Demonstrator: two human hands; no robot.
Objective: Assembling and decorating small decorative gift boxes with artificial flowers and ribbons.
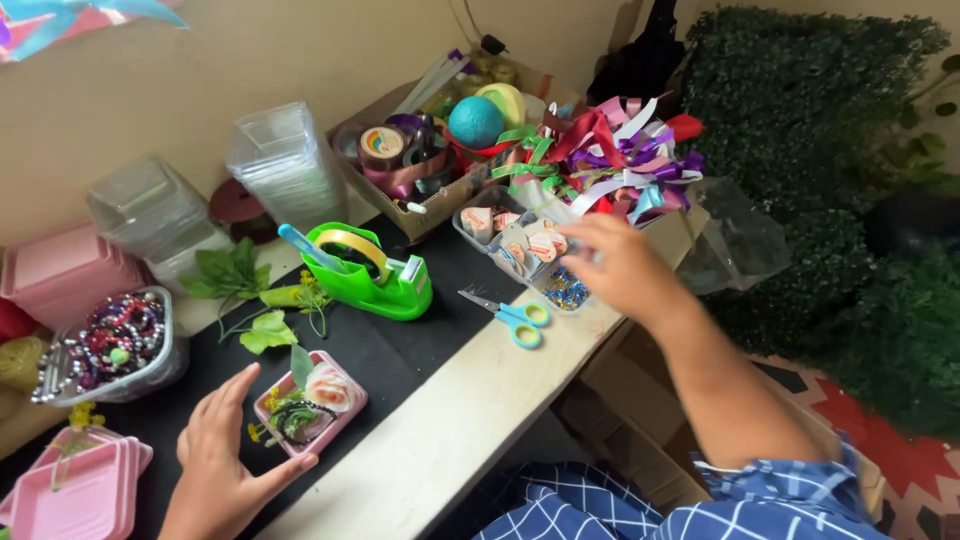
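Left hand: the left hand [222, 462] lies open on the black mat [400, 350], fingers spread, cupped round the near side of the pink tray [345, 415], thumb tip touching its near rim.
Right hand: the right hand [618, 268] reaches out to 1 o'clock, over the clear box of small tags [515, 240]; fingers curled down, but from here I cannot tell whether they pinch anything.
Pink tray, place: at 10 o'clock from the person, on the mat, near the pale wooden edge [450, 430] of the table.
Pink tray, look: small, square, shallow, pale pink plastic; inside lie 1 cream-pink fabric rose [331, 387], 1 green leaf [300, 365], a dark bead ring [297, 420] and bits of yellow flower.
Pink tray, handling: I would judge it very light and a little bendy, smooth enough to slide on the mat; the contents sit loose and would spill if tipped. Best held flat, by 2 opposite rims.
Scissors: blue-handled scissors [515, 318] at 12 o'clock, just beside the tag box.
Tape dispenser: green tape dispenser [365, 272] at 11 o'clock, beyond the tray.
Leaves: loose green leaves [235, 285] left of the dispenser.
Beads: tub of mixed beads [115, 345] at 9 o'clock.
Ribbons: heap of coloured ribbons [620, 150] past the right hand.
Spare trays: stack of pink trays [85, 490] at 8 o'clock.
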